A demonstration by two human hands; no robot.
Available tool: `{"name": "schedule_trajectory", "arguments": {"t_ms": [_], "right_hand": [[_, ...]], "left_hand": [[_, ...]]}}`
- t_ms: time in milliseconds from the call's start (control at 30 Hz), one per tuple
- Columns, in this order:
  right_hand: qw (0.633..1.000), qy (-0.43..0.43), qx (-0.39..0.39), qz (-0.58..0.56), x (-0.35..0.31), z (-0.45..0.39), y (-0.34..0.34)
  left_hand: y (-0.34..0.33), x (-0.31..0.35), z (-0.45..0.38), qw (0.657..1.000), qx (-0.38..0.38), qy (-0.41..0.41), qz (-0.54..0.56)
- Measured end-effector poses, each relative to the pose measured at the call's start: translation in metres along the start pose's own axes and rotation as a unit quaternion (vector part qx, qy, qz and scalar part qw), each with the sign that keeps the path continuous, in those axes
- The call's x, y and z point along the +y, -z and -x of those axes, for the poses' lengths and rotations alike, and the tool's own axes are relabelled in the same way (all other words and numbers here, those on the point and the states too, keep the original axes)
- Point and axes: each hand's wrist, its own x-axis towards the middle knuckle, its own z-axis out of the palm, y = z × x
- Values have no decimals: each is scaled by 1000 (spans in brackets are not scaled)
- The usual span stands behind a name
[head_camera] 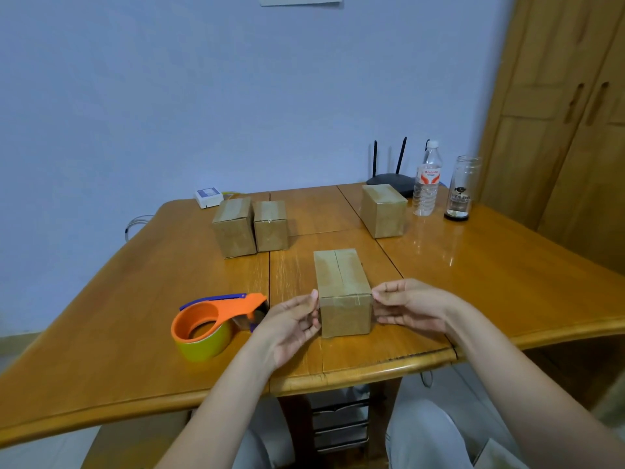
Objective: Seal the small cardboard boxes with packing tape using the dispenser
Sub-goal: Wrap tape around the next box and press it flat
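We see 1 small cardboard box [341, 292] standing near the front edge of the wooden table [135, 299], its long side running away from us, with tape across the top seam and down the near face. Our left hand [292, 324] touches the box's left near corner with loosely bent fingers, and our right hand [411, 308] touches the right near corner; whether either hand truly pinches the cardboard or the tape we cannot tell. The orange tape dispenser [211, 324] lies on the table just left of the left hand, apart from it. 2 taped boxes [250, 226] stand side by side toward the back edge, and 1 more box [384, 211] stands toward the back right corner, near a water bottle [427, 179], a glass jar [461, 187] and a black router [389, 179].
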Motion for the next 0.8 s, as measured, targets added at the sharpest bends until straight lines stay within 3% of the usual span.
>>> {"name": "schedule_trajectory", "arguments": {"t_ms": [300,533,600,700,800], "right_hand": [[999,13,44,1,6,8,-7],[999,31,39,-15,9,14,-7],[994,85,63,33,8,18,-11],[972,188,67,125,2,24,-17],[936,247,58,245,-4,28,-14]], "left_hand": [[-2,-15,-1,999,28,-14,39],[-3,-24,8,988,68,-133,-31],[-2,-26,11,960,85,-226,-143],[2,-20,13,866,94,-368,-326],[1,-11,15,785,66,-425,-446]]}}
